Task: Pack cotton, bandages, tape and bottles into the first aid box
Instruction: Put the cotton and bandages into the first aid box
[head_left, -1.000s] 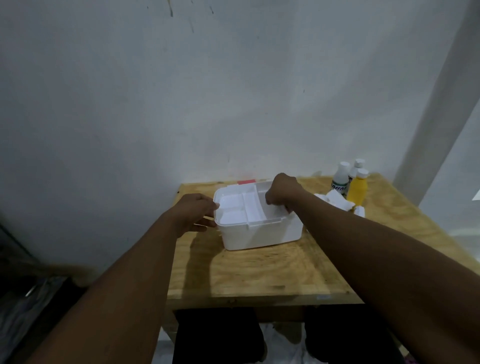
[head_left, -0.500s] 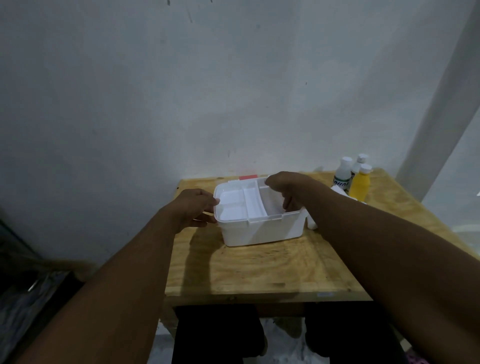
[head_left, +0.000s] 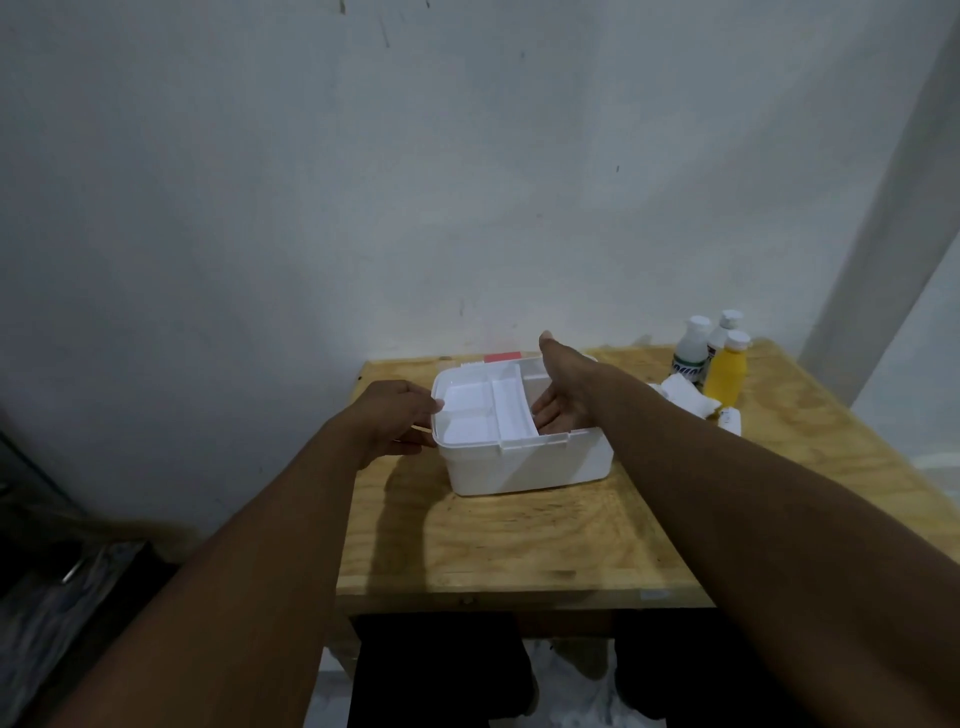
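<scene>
The left hand (head_left: 389, 421) is gripping the left rim of the white first aid box (head_left: 524, 467), which is standing on the desk (head_left: 519, 545). The right hand (head_left: 563, 400) is lying inside its right compartment, fingers straight and open. The bottles (head_left: 727, 371) are standing apart, at the far right.

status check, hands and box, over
Left grip holds box rim. Right grip open, inside box. Bottles on table, unpacked. Nothing in the way.

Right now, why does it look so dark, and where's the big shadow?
Head view: dim light, dull colours; the shadow falls on the table left of the white box, under the left hand; the wide lens stretches the near arms.
</scene>
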